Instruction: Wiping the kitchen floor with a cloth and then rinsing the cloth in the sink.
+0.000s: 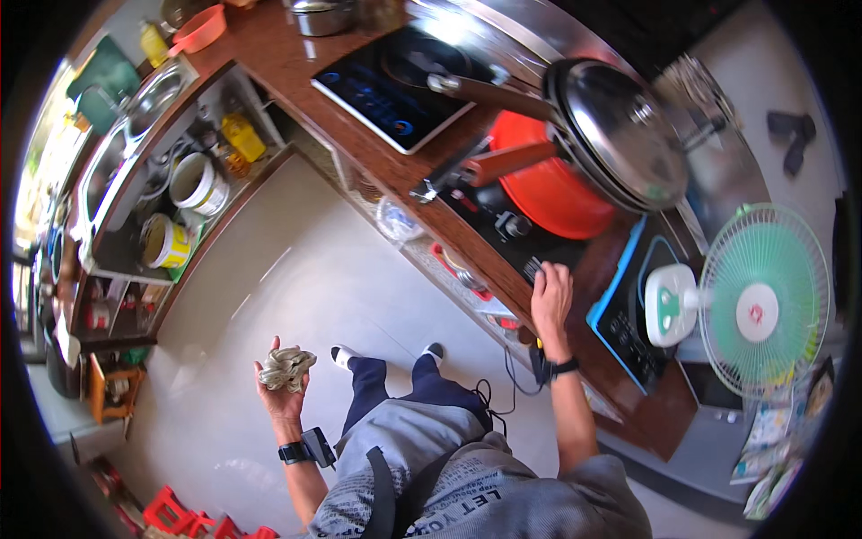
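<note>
On the upturned palm of my left hand (283,397), held out above the floor, lies a tangled metal scouring pad (287,369). The fingers curl loosely around it. My right hand (552,296) reaches to the counter, its fingertips at the front corner of a black gas cooktop (518,252). I see nothing in that hand. On the cooktop sits a large red pot or basin (559,199). Stacked pans (566,135) rest tilted on top, with a shiny metal lid (616,128) and brown handles (508,162) pointing left.
A green fan (757,313) stands to the right, beside a blue-edged induction cooker (626,310). Another induction cooker (397,81) lies farther left on the brown counter (283,60). White buckets (199,183) sit below the sink (158,101). A cable (515,391) hangs near my right leg.
</note>
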Tool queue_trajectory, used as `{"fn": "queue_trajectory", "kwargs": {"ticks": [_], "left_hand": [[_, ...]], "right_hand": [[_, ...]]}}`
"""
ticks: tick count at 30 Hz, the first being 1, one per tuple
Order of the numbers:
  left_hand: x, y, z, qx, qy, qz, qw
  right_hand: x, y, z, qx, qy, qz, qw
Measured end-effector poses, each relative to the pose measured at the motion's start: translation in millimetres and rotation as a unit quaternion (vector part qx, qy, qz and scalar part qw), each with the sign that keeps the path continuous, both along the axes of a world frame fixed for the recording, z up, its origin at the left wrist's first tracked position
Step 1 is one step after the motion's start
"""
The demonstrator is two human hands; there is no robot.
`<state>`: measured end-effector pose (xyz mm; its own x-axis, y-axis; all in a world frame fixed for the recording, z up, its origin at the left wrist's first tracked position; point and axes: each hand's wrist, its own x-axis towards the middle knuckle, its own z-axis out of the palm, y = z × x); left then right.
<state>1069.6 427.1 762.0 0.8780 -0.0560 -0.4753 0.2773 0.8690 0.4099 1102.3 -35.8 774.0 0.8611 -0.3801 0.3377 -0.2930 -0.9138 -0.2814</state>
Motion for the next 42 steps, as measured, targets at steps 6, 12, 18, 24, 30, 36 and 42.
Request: {"fn": "queue_trajectory", "kwargs": {"ticks": [6,12,18,24,30,36,42], "left_hand": [[-5.0,76.5,6.1,-0.003,0.004,0.097,0.995],[-10.2,165.5,2.0,-0.003,-0.017,0.166,0.986],[-16.4,244.1,-4.5,0.004,-0.039,0.232,0.972],[17.2,288.6,-15.0,-0.012,-0.002,0.299,0.954],[93.8,322.5,-23.8,0.0,0.026,0.319,0.947],[180.0,363.1,-9.6,0.013,0.024,0.321,0.947],[239.4,396.6,-2.9,-0.002,0.013,0.344,0.939]], "right_hand": [[17.5,145.9,-24.5,0.161,0.069,0.22,0.96],[69.3,285.3,-15.0,0.194,0.101,0.395,0.892],[129.0,378.1,-13.3,0.192,0.141,0.477,0.846],[180.4,363.1,-60.6,0.047,0.384,0.468,0.794],[196.2,319.3,-149.1,0.007,0.696,0.481,0.533],[285.4,327.5,-204.1,0.238,0.694,0.475,0.486],[356.8,375.9,-98.0,0.5,0.735,0.147,0.433]]}}
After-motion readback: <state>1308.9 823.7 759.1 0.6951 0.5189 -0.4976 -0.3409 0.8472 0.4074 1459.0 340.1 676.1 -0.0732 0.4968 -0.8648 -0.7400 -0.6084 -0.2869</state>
